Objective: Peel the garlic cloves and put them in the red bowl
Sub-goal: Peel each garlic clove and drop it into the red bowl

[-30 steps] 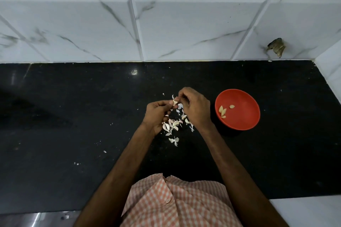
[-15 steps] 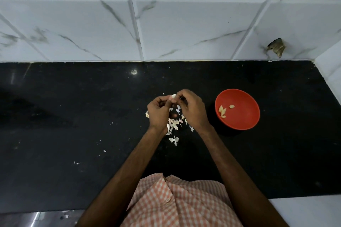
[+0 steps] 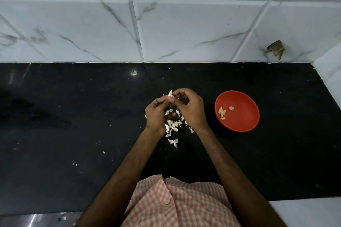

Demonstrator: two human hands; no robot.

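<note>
Your checked shirt [image 3: 175,204] is at the near edge of the black counter [image 3: 73,116]. Beyond it, about the middle of the counter, a small heap of garlic skins [image 3: 173,125] lies under your hands. Your left hand [image 3: 156,114] pinches one garlic clove [image 3: 170,94] in curled fingers. The fingertips of your right hand [image 3: 191,108] pinch the same clove from the other side. The red bowl [image 3: 243,118] stands near your right hand, not touching it, with a few peeled cloves [image 3: 222,112] inside. The tiled wall [image 3: 184,29] rises at the far edge.

Home kitchen, black stone counter [image 3: 73,116], marble-look wall tiles [image 3: 184,29]
</note>
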